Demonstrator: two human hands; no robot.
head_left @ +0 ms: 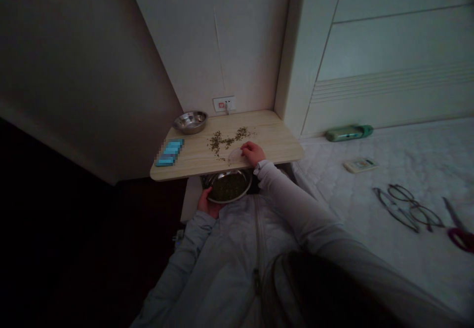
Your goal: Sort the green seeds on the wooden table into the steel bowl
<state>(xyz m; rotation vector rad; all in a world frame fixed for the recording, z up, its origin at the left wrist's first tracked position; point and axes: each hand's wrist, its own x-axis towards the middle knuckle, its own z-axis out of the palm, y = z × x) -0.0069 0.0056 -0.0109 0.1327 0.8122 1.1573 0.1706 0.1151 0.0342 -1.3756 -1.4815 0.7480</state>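
My left hand (pixel 206 203) grips the rim of a steel bowl (pixel 228 186) full of small dark green bits, held just below the front edge of a light wooden shelf (pixel 274 143). My right hand (pixel 253 152) rests on the shelf near that edge, fingers curled around a small pale flat piece (pixel 234 156) that I cannot make out. Several loose green bits (pixel 226 139) lie scattered on the shelf just beyond this hand.
A second, empty steel bowl (pixel 190 121) stands at the shelf's back left, a blue object (pixel 169 152) at its left front. A wall socket (pixel 224 103) is behind. On the bed at right lie a green case (pixel 348 132), a remote (pixel 360 165), two pairs of glasses (pixel 407 208) and scissors (pixel 459 229).
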